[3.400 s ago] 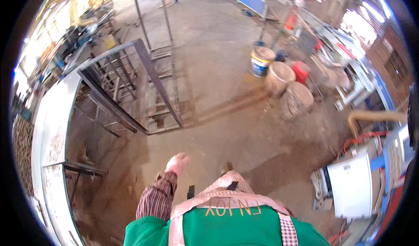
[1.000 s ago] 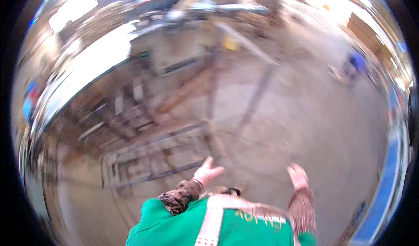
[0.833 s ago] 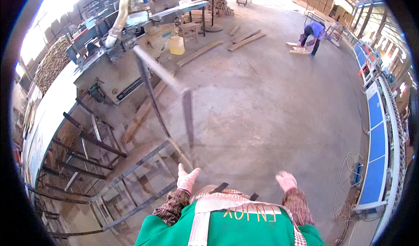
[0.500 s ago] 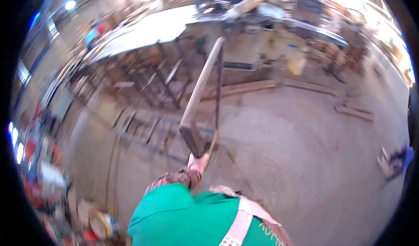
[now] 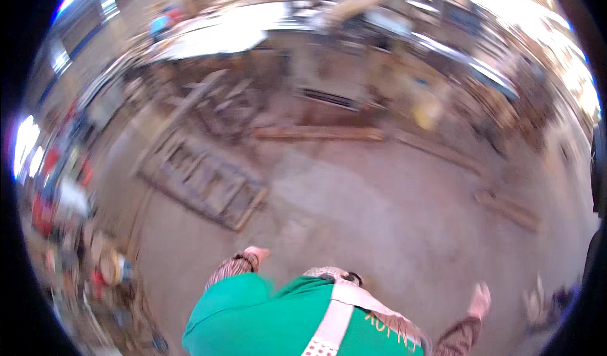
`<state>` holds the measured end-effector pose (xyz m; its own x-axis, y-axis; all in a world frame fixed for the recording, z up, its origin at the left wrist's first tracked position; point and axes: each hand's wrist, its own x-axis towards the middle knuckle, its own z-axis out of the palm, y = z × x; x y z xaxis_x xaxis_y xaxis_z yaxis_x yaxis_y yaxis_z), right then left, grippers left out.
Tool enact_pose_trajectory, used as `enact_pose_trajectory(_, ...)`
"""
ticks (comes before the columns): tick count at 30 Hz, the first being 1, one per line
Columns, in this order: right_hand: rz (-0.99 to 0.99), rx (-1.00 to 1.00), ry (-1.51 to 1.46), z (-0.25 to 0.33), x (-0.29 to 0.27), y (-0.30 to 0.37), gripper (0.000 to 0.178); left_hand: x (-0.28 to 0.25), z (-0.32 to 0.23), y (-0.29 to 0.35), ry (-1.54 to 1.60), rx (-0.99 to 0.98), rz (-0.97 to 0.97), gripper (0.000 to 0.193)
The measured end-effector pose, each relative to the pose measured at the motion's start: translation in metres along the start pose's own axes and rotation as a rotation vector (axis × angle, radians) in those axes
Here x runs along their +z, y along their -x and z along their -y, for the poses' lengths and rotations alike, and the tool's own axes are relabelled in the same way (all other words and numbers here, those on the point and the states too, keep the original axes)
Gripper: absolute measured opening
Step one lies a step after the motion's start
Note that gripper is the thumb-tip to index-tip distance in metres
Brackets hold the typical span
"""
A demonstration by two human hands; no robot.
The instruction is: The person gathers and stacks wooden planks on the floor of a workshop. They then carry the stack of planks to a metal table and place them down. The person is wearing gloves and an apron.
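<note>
My left hand (image 5: 258,253), in a striped sleeve, is low and left of centre, with nothing in it; its fingers are blurred but stretch to the right. Out to the lower right, my right hand (image 5: 480,301) is also without a thing, its fingers extended. Ahead of the left hand, a ladder-like frame with crosspieces (image 5: 237,220) lies on the floor. A long pale wooden board (image 5: 190,103) slants across the far left end of that frame, blurred by motion; whether it rests or is still moving I cannot tell.
Long timbers (image 5: 319,133) lie on the floor ahead, with a shorter wooden piece (image 5: 506,210) at the right. Behind them stands a machine bench with a bright tabletop (image 5: 215,40). Clutter with a bucket (image 5: 117,267) fills the left. A person (image 5: 161,24) is far off.
My left hand has let go of the long board and come back toward me. The board is now farther off to the left. My right hand has come into view.
</note>
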<state>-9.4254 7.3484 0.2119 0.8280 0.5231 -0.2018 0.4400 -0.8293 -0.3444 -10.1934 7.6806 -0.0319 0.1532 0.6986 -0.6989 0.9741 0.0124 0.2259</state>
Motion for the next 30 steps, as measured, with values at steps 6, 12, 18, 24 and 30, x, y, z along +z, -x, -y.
enact_pose_trajectory(6, 0.457, 0.070, 0.368, -0.182, 0.091, 0.044, 0.041, 0.046, -0.417, -0.082, -0.576, 0.526, 0.172, 0.051)
enact_pose_trajectory(12, 0.935, 0.595, -0.003, -0.299, 0.086, 0.103, 0.040, 0.115, -0.869, -0.115, -0.250, 0.899, 0.132, 0.067)
enact_pose_trajectory(18, 0.785, 0.665, -0.094, -0.457, 0.031, -0.047, 0.041, 0.176, -1.104, -0.093, -0.398, 0.897, 0.117, 0.048)
enact_pose_trajectory(24, 0.192, 0.704, -0.232, -0.549, -0.191, -0.420, 0.045, 0.195, -1.169, -0.106, -0.679, 0.465, 0.416, 0.037)
enact_pose_trajectory(30, -0.035, 0.652, -0.227, -0.660, -0.329, -0.681, 0.041, 0.216, -1.441, -0.190, -0.900, 0.499, 0.415, 0.026)
